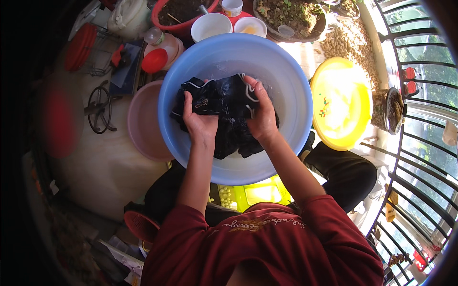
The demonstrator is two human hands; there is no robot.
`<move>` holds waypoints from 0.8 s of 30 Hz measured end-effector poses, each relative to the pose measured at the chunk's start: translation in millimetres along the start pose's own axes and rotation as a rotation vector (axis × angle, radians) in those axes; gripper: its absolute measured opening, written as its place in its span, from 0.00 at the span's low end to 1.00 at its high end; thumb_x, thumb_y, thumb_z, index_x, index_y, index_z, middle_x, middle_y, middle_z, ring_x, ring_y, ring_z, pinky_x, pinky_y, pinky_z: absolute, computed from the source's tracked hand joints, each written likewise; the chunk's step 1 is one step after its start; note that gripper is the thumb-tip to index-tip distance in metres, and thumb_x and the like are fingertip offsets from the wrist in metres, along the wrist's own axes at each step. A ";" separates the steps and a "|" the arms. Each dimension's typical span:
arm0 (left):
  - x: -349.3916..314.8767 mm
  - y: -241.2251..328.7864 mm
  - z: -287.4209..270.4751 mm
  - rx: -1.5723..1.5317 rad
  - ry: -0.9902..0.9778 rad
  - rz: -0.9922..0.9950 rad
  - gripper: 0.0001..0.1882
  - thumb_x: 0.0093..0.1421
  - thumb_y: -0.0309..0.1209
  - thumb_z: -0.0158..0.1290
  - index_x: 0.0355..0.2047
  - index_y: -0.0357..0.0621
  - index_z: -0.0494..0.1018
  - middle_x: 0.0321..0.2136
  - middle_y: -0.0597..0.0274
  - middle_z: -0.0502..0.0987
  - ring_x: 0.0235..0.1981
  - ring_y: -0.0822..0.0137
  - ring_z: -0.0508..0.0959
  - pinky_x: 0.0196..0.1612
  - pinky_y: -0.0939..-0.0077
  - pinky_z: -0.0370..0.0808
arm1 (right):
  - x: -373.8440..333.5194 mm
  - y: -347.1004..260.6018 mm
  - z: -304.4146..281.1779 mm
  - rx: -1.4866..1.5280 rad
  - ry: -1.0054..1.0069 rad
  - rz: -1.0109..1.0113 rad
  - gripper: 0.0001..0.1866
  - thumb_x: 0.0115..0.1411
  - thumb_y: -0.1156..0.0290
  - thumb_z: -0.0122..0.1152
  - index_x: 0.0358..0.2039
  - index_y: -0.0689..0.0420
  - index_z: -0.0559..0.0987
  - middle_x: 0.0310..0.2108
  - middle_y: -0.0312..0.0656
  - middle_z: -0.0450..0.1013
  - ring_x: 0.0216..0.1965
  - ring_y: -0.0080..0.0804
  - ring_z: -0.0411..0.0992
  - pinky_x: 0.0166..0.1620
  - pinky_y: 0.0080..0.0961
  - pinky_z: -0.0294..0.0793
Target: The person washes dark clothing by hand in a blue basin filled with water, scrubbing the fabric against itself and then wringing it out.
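A blue basin stands in front of me between my legs, with some water and bubbles inside. Over it I hold a wet black garment with thin white trim, its lower part hanging down into the basin. My left hand grips the cloth at its left side, thumb up and fingers mostly hidden beneath. At the right side my right hand holds the same garment, with white trim showing beside its thumb. Folds of the fabric are bunched between both hands.
A pink basin is tucked against the left side, and a sunlit yellow basin stands at the right. Beyond are white bowls and a planter. Metal railings line the right, and a bright yellow-green item lies below.
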State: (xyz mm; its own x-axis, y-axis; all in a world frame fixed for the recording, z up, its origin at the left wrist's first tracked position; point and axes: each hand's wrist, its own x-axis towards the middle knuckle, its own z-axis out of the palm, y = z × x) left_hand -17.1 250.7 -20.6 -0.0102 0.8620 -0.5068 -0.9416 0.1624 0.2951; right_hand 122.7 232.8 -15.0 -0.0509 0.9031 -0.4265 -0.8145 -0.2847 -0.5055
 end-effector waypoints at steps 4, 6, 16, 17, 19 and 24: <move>-1.8 -7.7 -20.4 0.178 -0.059 -0.056 0.20 0.63 0.44 0.44 0.47 0.43 0.68 0.41 0.62 0.73 0.41 0.66 0.73 0.46 0.72 0.69 | -29.5 37.0 22.6 -1.090 -0.147 -0.593 0.18 0.52 0.62 0.63 0.43 0.52 0.75 0.52 0.44 0.63 0.54 0.40 0.59 0.57 0.36 0.56; -8.0 -22.5 -24.9 0.161 -0.026 -0.122 0.21 0.65 0.44 0.41 0.51 0.43 0.66 0.45 0.61 0.71 0.47 0.65 0.71 0.52 0.69 0.64 | -4.3 56.1 11.7 -1.300 -0.056 -0.719 0.13 0.50 0.64 0.64 0.35 0.53 0.77 0.46 0.45 0.64 0.50 0.42 0.60 0.53 0.37 0.58; -11.7 -14.9 -25.8 0.116 -0.185 -0.275 0.23 0.64 0.47 0.41 0.47 0.40 0.67 0.40 0.58 0.71 0.47 0.65 0.69 0.53 0.72 0.63 | 2.7 67.6 14.9 -1.118 0.169 -0.619 0.09 0.52 0.69 0.61 0.33 0.57 0.74 0.37 0.43 0.69 0.44 0.42 0.66 0.50 0.31 0.62; -11.3 -27.8 -29.4 0.230 0.106 -0.139 0.23 0.64 0.46 0.42 0.49 0.39 0.66 0.41 0.59 0.72 0.49 0.64 0.69 0.55 0.71 0.62 | 18.7 68.3 9.6 -1.170 0.241 -0.628 0.09 0.52 0.69 0.60 0.33 0.58 0.74 0.36 0.44 0.68 0.42 0.43 0.66 0.48 0.32 0.63; -11.2 -37.9 -27.5 0.211 0.019 -0.145 0.23 0.64 0.45 0.43 0.52 0.40 0.64 0.46 0.59 0.70 0.51 0.64 0.69 0.55 0.70 0.62 | 62.5 40.5 -0.6 -0.975 0.437 -0.455 0.13 0.55 0.65 0.58 0.34 0.62 0.73 0.36 0.49 0.67 0.35 0.45 0.67 0.41 0.34 0.67; -1.6 -14.1 -31.9 0.087 -0.278 -0.364 0.31 0.62 0.54 0.41 0.52 0.38 0.63 0.47 0.56 0.69 0.51 0.60 0.67 0.56 0.67 0.60 | 0.7 68.4 25.1 -1.090 0.253 -0.645 0.11 0.52 0.63 0.61 0.32 0.55 0.74 0.35 0.47 0.67 0.43 0.42 0.64 0.49 0.32 0.60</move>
State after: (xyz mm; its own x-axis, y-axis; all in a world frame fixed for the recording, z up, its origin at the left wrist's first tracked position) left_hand -14.6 231.7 -49.7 0.4176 0.8355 -0.3571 -0.8353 0.5077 0.2110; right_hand 52.4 222.0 -31.0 0.3803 0.9233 0.0538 0.2446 -0.0443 -0.9686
